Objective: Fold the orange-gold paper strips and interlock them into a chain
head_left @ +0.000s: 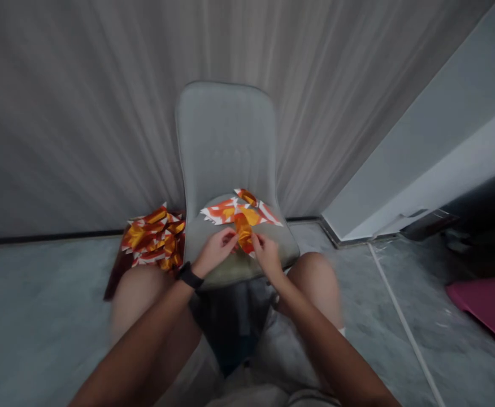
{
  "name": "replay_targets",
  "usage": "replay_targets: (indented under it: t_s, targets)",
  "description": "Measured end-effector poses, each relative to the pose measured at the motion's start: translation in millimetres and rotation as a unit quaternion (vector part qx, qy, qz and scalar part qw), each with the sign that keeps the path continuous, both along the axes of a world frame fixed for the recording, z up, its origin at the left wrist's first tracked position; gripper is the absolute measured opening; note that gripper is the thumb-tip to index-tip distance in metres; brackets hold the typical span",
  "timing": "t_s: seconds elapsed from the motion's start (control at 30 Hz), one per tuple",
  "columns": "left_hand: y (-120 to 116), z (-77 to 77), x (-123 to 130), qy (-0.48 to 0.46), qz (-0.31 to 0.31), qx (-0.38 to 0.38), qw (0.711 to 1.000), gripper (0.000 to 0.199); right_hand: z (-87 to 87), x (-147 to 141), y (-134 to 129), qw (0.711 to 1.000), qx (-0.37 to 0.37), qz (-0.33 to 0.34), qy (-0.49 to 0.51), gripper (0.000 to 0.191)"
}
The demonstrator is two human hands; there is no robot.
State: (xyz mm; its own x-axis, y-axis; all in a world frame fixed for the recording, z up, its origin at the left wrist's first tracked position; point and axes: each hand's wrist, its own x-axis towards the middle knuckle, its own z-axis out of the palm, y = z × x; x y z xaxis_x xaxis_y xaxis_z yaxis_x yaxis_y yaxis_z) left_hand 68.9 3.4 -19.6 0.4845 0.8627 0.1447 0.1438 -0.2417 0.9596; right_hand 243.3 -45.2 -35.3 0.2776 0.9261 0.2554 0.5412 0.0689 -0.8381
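Note:
Both hands are together over the seat of a grey chair [226, 124]. Between them is an orange foil piece [243, 229] with a white jagged end. My left hand [217, 249], with a black band at the wrist, has its fingers pinched at the foil's left edge. The fingers of my right hand [266, 253] are closed on its right side. Behind the held piece, flat orange and white foil pieces [220, 212] lie on the seat, with a small folded one [246, 196] at the back.
Left of the chair, a heap of orange and white foil pieces [156, 237] rests on a dark red surface [115, 271]. A grey curtain [82, 113] hangs behind. A pink object [487, 308] lies at the far right. My knees flank the seat.

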Motion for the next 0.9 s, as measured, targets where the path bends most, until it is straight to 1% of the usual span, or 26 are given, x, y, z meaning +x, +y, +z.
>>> replay_targets:
  t_s: [0.13, 0.23, 0.4, 0.53, 0.63, 0.7, 0.8, 0.83, 0.9]
  targets:
    - [1.7, 3.1, -3.9, 0.029, 0.016, 0.012, 0.999, 0.034, -8.2, 5.1, 18.3, 0.999, -0.007, 0.030, 0.021, 0.038]
    - [4.3, 2.6, -4.7, 0.058, 0.030, 0.014, 0.998, 0.033, -13.3, 7.8, 25.2, 0.998, -0.029, 0.051, 0.007, 0.036]
    - [12.7, -6.2, 2.1, 0.076, 0.070, 0.005, 0.995, 0.036, -10.5, 7.4, 17.6, 0.997, -0.025, 0.062, -0.041, 0.032]
    - [20.8, -14.4, 9.7, 0.087, 0.084, 0.034, 0.992, 0.039, -8.6, 9.7, 7.5, 0.996, -0.030, 0.072, -0.049, 0.031]
    - [24.3, -15.1, 11.8, 0.088, 0.070, 0.044, 0.993, 0.040, -10.8, 18.7, 4.9, 0.997, -0.041, 0.061, -0.018, 0.035]
    - [25.2, -13.4, 11.4, 0.082, 0.044, 0.024, 0.995, 0.042, -14.2, 26.8, 5.6, 0.996, -0.049, 0.072, 0.021, 0.037]
    - [25.4, -12.4, 10.0, 0.072, 0.017, -0.015, 0.997, 0.043, -21.0, 34.7, 7.5, 0.990, -0.066, 0.108, 0.069, 0.039]
    - [25.6, -13.3, 9.8, 0.070, 0.017, -0.023, 0.997, 0.043, -23.2, 35.1, 8.1, 0.989, -0.067, 0.111, 0.076, 0.039]
    - [26.8, -17.2, 10.1, 0.064, 0.018, -0.032, 0.997, 0.044, -26.2, 33.1, 9.2, 0.990, -0.055, 0.096, 0.084, 0.038]
